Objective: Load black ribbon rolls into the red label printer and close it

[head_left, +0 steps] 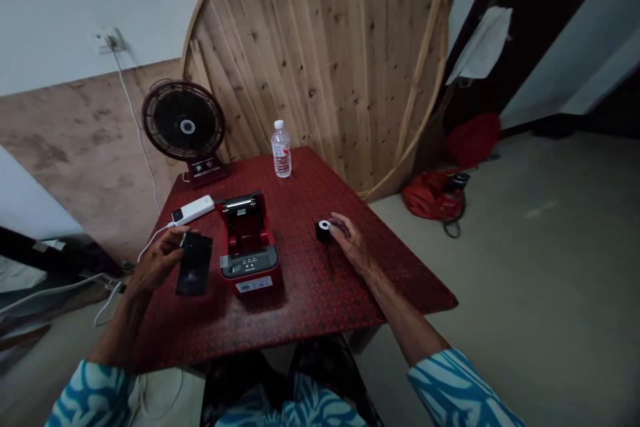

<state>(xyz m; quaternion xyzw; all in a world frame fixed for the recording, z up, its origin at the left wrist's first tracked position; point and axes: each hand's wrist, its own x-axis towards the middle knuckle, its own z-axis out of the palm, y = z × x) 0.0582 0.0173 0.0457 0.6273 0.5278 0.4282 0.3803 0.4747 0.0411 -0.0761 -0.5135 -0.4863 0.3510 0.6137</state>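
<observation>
A small red receipt printer stands open in the middle of the red patterned table. My left hand is to its left and grips a flat black phone-like device by its upper edge. To the printer's right, my right hand rests on the table with its fingers curled around a small black roll with a white core.
A white power strip with its cable lies behind the printer. Farther back are a dark red desk fan and a water bottle. A round wooden tabletop leans on the wall. Red bags lie on the floor.
</observation>
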